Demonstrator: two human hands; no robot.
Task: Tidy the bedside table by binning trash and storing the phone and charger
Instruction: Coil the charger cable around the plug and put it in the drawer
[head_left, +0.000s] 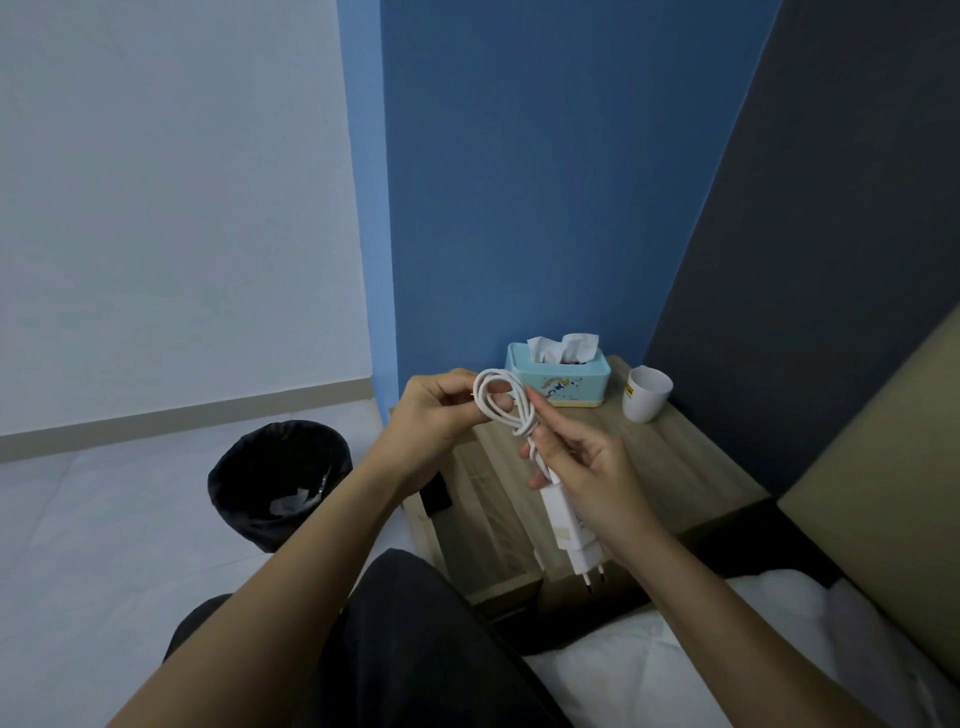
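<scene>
Coiling the white cable (503, 404) at centre frame, the person pinched its loops with the left hand (435, 415), fingers closed on the bundle, apparently to keep it from springing open. The right hand (582, 467) was closed round the cable's tail just above the charger plug (569, 525), which hung prongs-down. Behind them the bedside table (675, 467) carried a tissue box (558, 376) and a cup (647, 395). The bin (278, 480), lower left, held crumpled paper. No phone could be made out with certainty.
</scene>
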